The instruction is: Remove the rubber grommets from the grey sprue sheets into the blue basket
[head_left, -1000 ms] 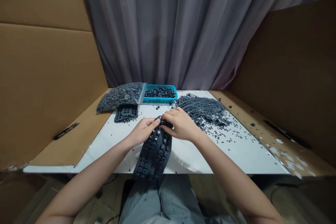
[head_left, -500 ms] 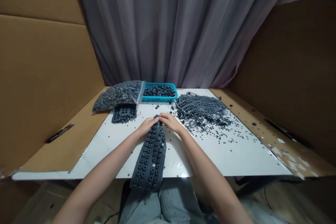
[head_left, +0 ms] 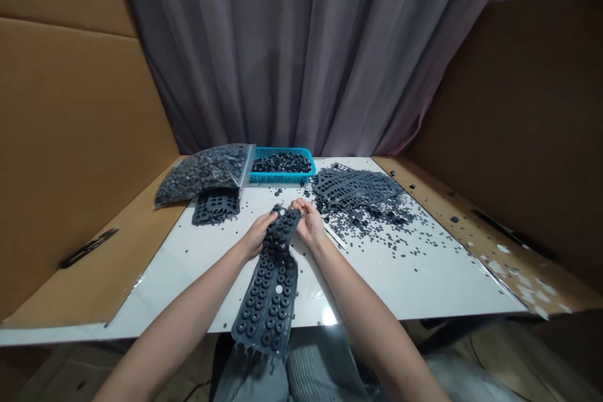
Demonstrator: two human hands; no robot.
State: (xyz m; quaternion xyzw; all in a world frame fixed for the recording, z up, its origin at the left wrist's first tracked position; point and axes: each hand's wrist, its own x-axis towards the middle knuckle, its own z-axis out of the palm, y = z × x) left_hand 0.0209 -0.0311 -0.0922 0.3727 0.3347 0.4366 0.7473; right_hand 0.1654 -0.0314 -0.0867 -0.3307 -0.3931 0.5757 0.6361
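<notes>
A long black rubber sheet (head_left: 268, 292) with rows of raised rings hangs from my hands over the table's near edge toward my lap. My left hand (head_left: 257, 233) is closed on its upper left side, thumb on top. At the upper right corner of the sheet, my right hand (head_left: 308, 221) has its fingers curled and pinched on the edge. Two holes in the sheet show white through them. The far end is bent, and the bottom edge is ragged.
A clear bag of black pieces (head_left: 205, 173) lies on the left, partly over perforated black sheets (head_left: 217, 206). Behind is a blue basket (head_left: 282, 178) of black bits. Used-looking perforated sheets (head_left: 358, 188) and scattered scraps lie right. Cardboard walls (head_left: 70, 138) flank the white table (head_left: 400, 289).
The sheet's far end has opened out and turned, showing more rings. My right hand has rolled over so its palm side shows, and my left hand has shifted slightly down and left.
</notes>
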